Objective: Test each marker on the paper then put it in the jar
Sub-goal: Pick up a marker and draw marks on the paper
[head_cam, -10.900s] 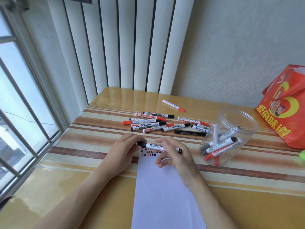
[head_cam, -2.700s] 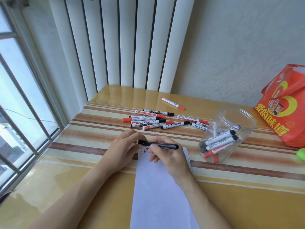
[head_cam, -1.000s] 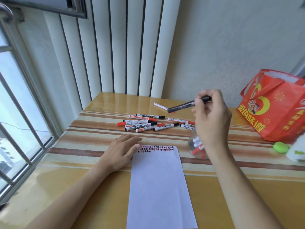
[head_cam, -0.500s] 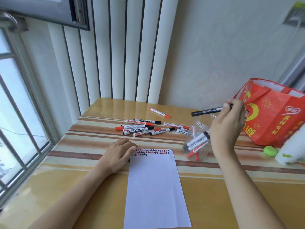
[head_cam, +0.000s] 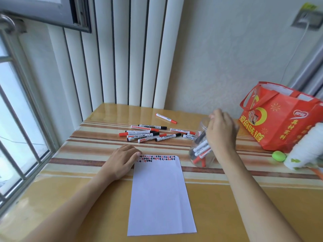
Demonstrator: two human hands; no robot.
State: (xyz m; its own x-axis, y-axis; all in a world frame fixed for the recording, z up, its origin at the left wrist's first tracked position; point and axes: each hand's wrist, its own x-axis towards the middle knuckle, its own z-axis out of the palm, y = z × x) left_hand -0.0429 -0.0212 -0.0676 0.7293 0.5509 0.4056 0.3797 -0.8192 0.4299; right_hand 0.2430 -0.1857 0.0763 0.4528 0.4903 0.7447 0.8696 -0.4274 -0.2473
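1. Right hand (head_cam: 221, 131) over the mouth of the clear jar (head_cam: 201, 151), back of hand to camera, fingers loosely bent downward; blurred, so whether anything is pinched cannot be told.
2. Black marker (head_cam: 199, 138) tilted inside the jar, just below the fingers, above several other markers lying in it.
3. Left hand (head_cam: 121, 160) flat on the table (head_cam: 70, 198), fingers relaxed, fingertips touching the top left corner of the paper (head_cam: 160, 194).
4. Paper's top edge carries rows of small red and black marks.
5. Loose markers (head_cam: 148, 134) lie in a cluster beyond the paper, left of the jar.
6. Red bag (head_cam: 281, 119) stands right of the jar.
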